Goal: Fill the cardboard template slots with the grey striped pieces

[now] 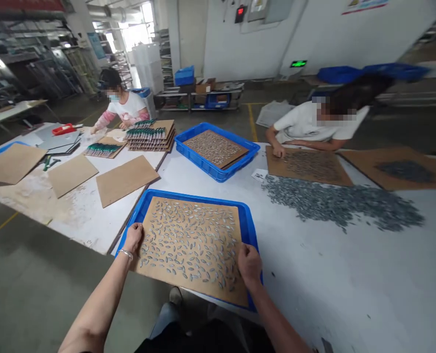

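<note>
A brown cardboard sheet (188, 235), spread with many small grey leaf-shaped pieces, lies over a blue plastic tray (249, 215) in front of me. My left hand (134, 239) is closed on the sheet's left edge, with a bracelet at the wrist. On the opposite side my right hand (249, 264) grips the right edge, its fingers curled. The sheet's near edge reaches past the tray's front, toward my body. How much of the sheet rests on the tray I cannot tell.
Behind stands another blue tray (218, 174) holding similar covered sheets. Loose grey pieces (335, 203) are heaped on the right, by a co-worker (320, 120) bent over a board. Bare cardboard sheets (127, 180) and stacked boards (151, 137) lie left, near a second co-worker (124, 105).
</note>
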`<state>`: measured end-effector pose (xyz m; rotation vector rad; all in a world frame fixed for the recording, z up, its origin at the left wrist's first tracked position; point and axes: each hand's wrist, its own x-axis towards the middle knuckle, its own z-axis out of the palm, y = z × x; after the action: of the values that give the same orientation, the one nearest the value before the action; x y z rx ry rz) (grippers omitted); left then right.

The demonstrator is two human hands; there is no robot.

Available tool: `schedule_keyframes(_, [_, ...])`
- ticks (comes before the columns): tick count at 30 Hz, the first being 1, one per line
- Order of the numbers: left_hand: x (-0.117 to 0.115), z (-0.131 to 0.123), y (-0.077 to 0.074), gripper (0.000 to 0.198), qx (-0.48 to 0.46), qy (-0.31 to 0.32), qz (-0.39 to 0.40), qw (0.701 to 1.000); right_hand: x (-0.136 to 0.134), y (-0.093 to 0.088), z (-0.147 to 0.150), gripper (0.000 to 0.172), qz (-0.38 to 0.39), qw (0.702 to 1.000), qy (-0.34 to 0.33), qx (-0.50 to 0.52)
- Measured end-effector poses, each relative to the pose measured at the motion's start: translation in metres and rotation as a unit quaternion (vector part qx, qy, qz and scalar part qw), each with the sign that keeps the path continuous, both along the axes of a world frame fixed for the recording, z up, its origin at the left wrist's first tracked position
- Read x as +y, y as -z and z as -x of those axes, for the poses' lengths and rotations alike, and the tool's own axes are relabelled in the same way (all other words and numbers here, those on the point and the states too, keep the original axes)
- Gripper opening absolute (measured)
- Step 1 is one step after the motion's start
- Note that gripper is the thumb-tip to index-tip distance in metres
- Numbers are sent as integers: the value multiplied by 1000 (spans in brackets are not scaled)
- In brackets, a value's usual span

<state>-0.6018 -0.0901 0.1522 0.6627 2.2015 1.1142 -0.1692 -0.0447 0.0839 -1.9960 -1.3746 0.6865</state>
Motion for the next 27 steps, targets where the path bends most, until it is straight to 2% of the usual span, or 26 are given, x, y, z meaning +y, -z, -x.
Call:
schedule_keyframes(4, [18, 21, -2, 20, -36, 14, 31, 999, -3, 6, 27, 51, 1, 1000, 19, -7])
schedule_keyframes(9, [33, 30, 0, 10, -71, 39, 62, 995, 6, 21, 40, 41, -1, 999, 37, -8])
schedule_keyframes(18, [50, 30, 7, 8, -37, 40, 77, 996, 18, 46, 38, 36, -9, 998, 51, -18])
schedule_keyframes(27, [59, 25, 31, 9, 35, 54, 112, 992, 30, 74, 28, 40, -11, 998, 43, -39])
